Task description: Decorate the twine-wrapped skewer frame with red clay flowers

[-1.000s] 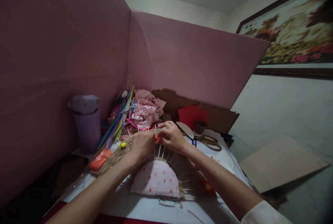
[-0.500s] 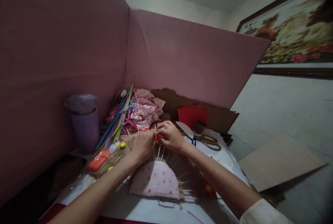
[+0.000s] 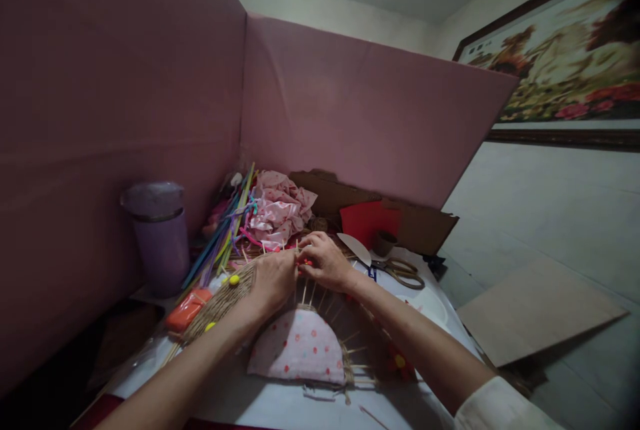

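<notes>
A half-round woven fan [image 3: 220,305] of brown twine on thin sticks lies before me, with yellow balls along its left side. At its centre is a half circle of pale pink dotted cloth [image 3: 299,349]. My left hand [image 3: 274,278] is closed at the top of the woven band, its fingertips mostly hidden. Right beside it, my right hand [image 3: 324,260] has its fingers bent in a pinch around a small red piece [image 3: 304,263], partly covered by the fingers. A red flower with a yellow middle [image 3: 400,361] sits at the fan's lower right, under my right forearm.
Scissors [image 3: 400,271] lie right of my hands, near a small brown cup [image 3: 384,243] and red sheet [image 3: 367,222]. Coloured pipe cleaners [image 3: 225,230] and crumpled pink cloth [image 3: 283,207] are piled behind. At left stand a purple tumbler [image 3: 160,243] and an orange packet [image 3: 189,309].
Both hands stay close together at the top of the fan. The fingers have shifted slightly, and less of the red piece shows between them.
</notes>
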A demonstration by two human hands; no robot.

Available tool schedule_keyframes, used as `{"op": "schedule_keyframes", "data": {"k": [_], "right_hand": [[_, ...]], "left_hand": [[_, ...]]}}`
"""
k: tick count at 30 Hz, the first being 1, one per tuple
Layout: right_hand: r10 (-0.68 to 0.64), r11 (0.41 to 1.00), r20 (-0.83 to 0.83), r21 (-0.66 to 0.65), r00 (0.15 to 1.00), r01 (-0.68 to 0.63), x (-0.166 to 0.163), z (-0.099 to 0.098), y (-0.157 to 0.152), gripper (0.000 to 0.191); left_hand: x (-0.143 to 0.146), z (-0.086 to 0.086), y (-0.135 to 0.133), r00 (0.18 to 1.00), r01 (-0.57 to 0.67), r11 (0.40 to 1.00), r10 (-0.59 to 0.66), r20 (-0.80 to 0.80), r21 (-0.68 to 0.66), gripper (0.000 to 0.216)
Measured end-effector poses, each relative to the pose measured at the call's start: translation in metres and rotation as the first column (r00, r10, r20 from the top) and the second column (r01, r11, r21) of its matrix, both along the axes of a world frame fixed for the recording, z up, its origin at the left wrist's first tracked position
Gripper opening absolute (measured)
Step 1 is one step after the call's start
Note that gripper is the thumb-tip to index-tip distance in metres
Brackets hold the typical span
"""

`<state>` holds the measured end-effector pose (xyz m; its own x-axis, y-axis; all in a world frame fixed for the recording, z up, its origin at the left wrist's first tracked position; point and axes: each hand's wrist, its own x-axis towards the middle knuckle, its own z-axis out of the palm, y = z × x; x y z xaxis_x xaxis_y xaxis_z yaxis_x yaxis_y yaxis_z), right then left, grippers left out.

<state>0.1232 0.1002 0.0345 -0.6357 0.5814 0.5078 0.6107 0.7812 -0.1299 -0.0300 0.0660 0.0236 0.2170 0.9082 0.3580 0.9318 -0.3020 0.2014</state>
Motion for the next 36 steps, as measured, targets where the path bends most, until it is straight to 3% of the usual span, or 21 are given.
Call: {"op": "schedule_keyframes", "data": {"k": [13, 17, 29, 36], "right_hand": [[0.029, 0.999, -0.02, -0.028, 0.999, -0.029, 0.002, 0.0, 0.004, 0.011], [0.038, 0.999, -0.019, -0.021, 0.999, -0.039, 0.002, -0.001, 0.006, 0.018], [0.09, 0.996, 0.014, -0.006, 0.996, -0.09, 0.0, 0.004, 0.009, 0.012], [0.042, 0.999, 0.025, -0.014, 0.999, -0.042, 0.0, 0.003, 0.009, 0.009]], "left_hand": [[-0.003, -0.002, 0.003, 0.994, 0.097, 0.994, -0.095, -0.044, 0.053, 0.027], [-0.003, -0.005, 0.005, 0.995, 0.092, 0.994, -0.09, -0.032, 0.06, 0.024], [0.001, -0.01, 0.01, 0.999, 0.033, 0.995, -0.032, -0.015, 0.091, 0.023], [0.0, -0.008, 0.009, 0.999, 0.037, 0.996, -0.039, 0.018, 0.08, 0.023]]}}
